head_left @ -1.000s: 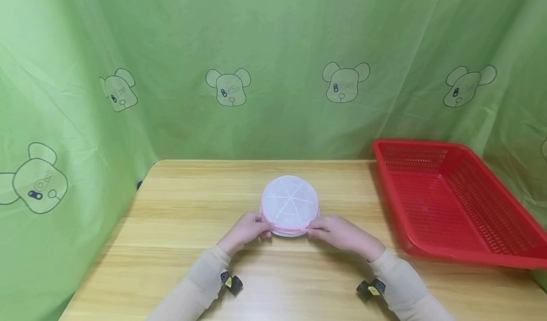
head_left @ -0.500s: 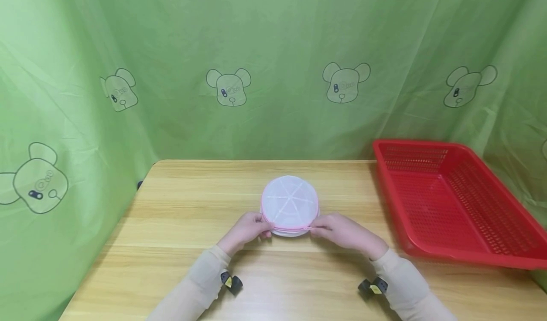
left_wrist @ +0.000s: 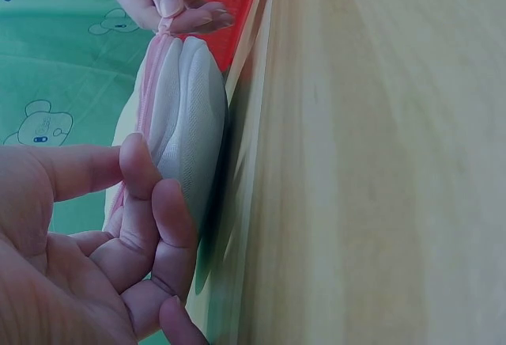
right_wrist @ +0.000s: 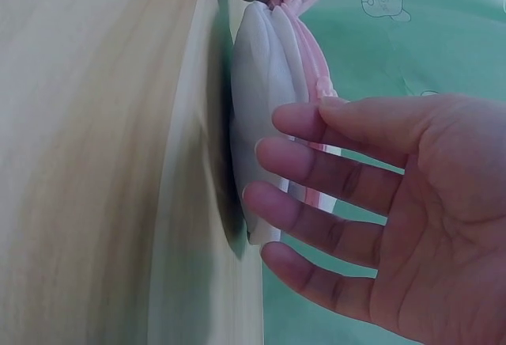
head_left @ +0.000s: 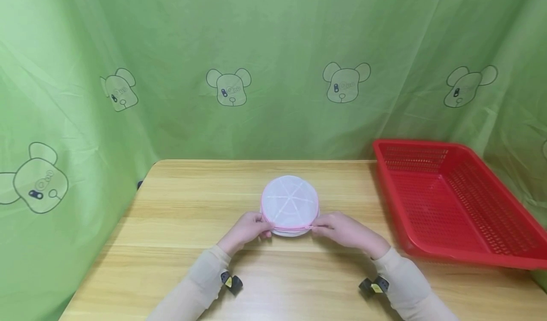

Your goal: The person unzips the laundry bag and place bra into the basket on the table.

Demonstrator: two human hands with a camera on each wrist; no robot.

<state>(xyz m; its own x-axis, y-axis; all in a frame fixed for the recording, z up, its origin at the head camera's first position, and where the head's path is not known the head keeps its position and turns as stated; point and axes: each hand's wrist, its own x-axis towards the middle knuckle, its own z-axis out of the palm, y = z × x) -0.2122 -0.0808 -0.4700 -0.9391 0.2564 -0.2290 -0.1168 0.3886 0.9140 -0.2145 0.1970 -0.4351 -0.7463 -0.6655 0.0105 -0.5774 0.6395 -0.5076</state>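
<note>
A round white mesh zip pouch [head_left: 289, 200] lies on the wooden table, with pale spoke-like lines across its top and a pink zipper [left_wrist: 148, 88] round its side. At its near left edge, my left hand [head_left: 247, 228] pinches the zipper band between thumb and index finger. My right hand [head_left: 344, 231] pinches the small pink zipper pull [left_wrist: 165, 25] at the near right edge. In the right wrist view, the other fingers of my right hand extend beside the pouch's soft, bulging side [right_wrist: 257, 115]. What is inside the pouch is hidden.
A red plastic basket [head_left: 395, 207] with perforated walls stands on the right of the wooden table [head_left: 192, 193]. Green curtains [head_left: 282, 121] printed with bear heads hang behind and along both sides. A small black camera [head_left: 232, 283] is strapped at each wrist.
My right hand has shifted slightly to the right along the pouch's edge, and the zipper pull has moved with it. My left hand and the pouch have stayed in place.
</note>
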